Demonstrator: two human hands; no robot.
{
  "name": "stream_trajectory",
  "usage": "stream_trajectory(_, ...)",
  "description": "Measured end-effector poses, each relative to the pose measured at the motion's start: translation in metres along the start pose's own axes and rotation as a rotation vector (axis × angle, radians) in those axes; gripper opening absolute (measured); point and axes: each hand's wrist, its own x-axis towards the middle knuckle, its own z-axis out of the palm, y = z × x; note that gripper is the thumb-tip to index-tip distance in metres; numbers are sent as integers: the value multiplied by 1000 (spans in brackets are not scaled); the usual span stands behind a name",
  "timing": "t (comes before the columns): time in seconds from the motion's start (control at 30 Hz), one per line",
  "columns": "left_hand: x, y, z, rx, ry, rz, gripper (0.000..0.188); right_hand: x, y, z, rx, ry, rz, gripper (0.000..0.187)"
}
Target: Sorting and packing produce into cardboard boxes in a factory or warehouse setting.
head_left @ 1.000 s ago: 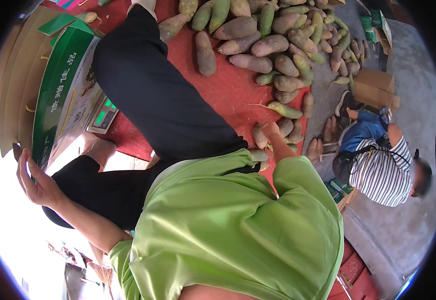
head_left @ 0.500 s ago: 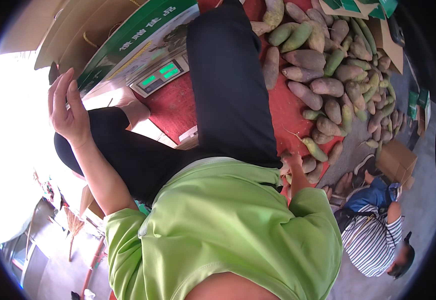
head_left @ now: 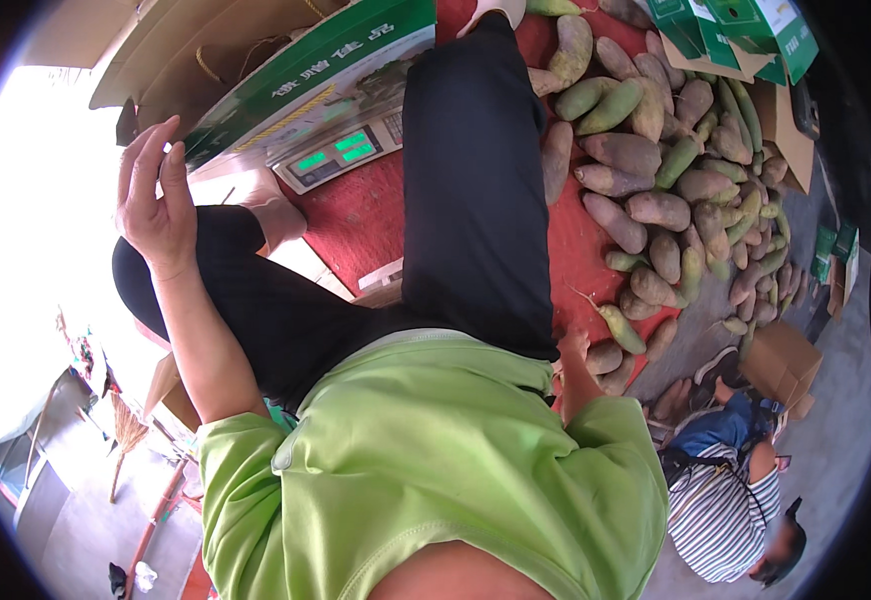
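Note:
My left hand (head_left: 159, 205) is raised beside the near left corner of a large open carton (head_left: 326, 75) with a green printed side. Its fingers are loosely bent and apart, and I see nothing in them. The carton is next to a digital scale (head_left: 341, 155) with lit green displays. My right hand (head_left: 575, 348) is low at my right hip, partly hidden by my trousers and shirt, so its fingers do not show clearly. Nearest to it are a few radish-like roots (head_left: 604, 357), at the near end of a big heap of purple and green roots (head_left: 659, 210).
A red mat (head_left: 578, 245) lies under part of the heap. Green boxes (head_left: 731, 35) stand at the far right. A small brown carton (head_left: 782, 365) is near a seated person in a striped shirt (head_left: 718, 515). A broom (head_left: 128, 432) leans at the left.
The whole view has shifted slightly, with the carton and scale now further right and lower. My left hand stays raised by the carton. My right hand is more hidden at my hip.

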Motion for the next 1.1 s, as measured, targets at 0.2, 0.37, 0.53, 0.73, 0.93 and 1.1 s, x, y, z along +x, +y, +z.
stream_trajectory(0.2,-1,1,0,50,-68,-7,15,-12,-15,-10,-61,-78,56,70)
stream_trajectory(0.37,1,4,2,20,-16,18,13,-10,-22,-5,-91,-52,45,68)
stream_trajectory(0.53,1,5,4,22,-23,24,14,-3,-17,28,-72,-8,67,63)
stream_trajectory(0.73,2,5,4,28,-31,24,15,-1,-19,29,-30,91,2,61)
stream_trajectory(0.93,5,5,-5,48,-60,21,15,0,-45,-17,131,45,30,61)
stream_trajectory(1.1,4,9,-6,-24,-16,-49,17,-6,-67,-53,211,58,-25,69)
